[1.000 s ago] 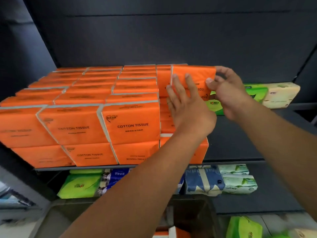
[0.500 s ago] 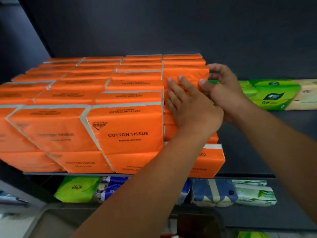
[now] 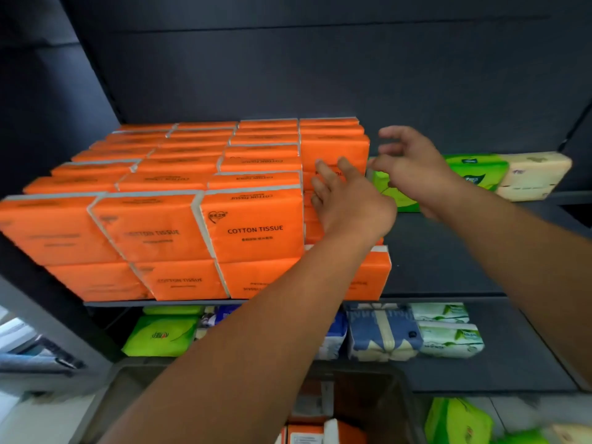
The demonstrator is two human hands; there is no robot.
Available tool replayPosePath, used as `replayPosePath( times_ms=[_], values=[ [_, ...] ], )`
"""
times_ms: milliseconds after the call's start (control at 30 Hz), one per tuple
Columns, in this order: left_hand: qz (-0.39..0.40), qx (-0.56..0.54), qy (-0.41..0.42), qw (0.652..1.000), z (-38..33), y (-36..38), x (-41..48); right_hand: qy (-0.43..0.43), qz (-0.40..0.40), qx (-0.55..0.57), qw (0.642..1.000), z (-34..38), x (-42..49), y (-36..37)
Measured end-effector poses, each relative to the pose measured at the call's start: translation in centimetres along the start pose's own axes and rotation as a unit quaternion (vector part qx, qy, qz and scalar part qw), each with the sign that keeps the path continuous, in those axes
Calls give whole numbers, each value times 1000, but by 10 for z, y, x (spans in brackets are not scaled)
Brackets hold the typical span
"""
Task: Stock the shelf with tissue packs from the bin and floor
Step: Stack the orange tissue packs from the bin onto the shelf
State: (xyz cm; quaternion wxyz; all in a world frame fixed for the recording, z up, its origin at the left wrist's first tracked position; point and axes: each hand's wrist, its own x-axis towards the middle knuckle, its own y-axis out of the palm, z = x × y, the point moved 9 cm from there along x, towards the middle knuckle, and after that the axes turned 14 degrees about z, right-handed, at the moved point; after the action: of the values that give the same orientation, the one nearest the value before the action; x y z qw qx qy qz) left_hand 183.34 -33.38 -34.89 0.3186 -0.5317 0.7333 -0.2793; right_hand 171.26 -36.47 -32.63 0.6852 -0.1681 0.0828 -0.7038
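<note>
Orange "COTTON TISSUE" packs fill the left of the dark shelf in rows, stacked two layers high. An upright orange pack stands in the rightmost column, near the back. My left hand presses straight fingers against its front face. My right hand hovers just right of that pack with fingers spread and loose, holding nothing. A grey bin below holds more orange packs.
Green packs and a cream pack lie at the shelf's back right. The lower shelf carries green, blue and white packs. Green packs lie on the floor at the bottom right. Bare shelf shows right of the orange stack.
My right hand has let go of the orange pack and drawn slightly right, fingers spread. The pack now stands set into the right column, with my left hand still against it.
</note>
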Motion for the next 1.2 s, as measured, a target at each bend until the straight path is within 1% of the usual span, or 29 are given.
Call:
replayPosePath(
  times_ms=[100,233,333,400,500,600,667,800,967,1033,1200],
  values=[
    [16,51,11,999,-6,7,-25,5,-7,-40,999,10,-24,-2],
    [25,90,32,995,-5,13,-78,20,-16,-144,989,29,-76,3],
    [20,133,55,989,-1,13,-119,40,15,-258,965,37,-118,16],
    [24,165,70,984,5,13,-144,49,42,-310,948,40,-144,28],
    [17,214,93,972,18,15,-181,65,70,-329,939,42,-182,46],
    [12,224,109,968,40,16,-210,82,87,-346,931,38,-215,66],
    [28,229,88,969,65,19,-222,104,107,-353,924,30,-234,82],
    [92,247,-4,965,126,35,-237,129,134,-349,919,9,-262,112],
    [145,213,-87,962,196,55,-250,182,187,-322,910,-43,-292,152],
    [156,203,-117,960,220,63,-254,203,202,-304,908,-65,-302,164],
    [178,179,-173,952,272,89,-254,260,205,-260,907,-114,-317,190]
  ],
)
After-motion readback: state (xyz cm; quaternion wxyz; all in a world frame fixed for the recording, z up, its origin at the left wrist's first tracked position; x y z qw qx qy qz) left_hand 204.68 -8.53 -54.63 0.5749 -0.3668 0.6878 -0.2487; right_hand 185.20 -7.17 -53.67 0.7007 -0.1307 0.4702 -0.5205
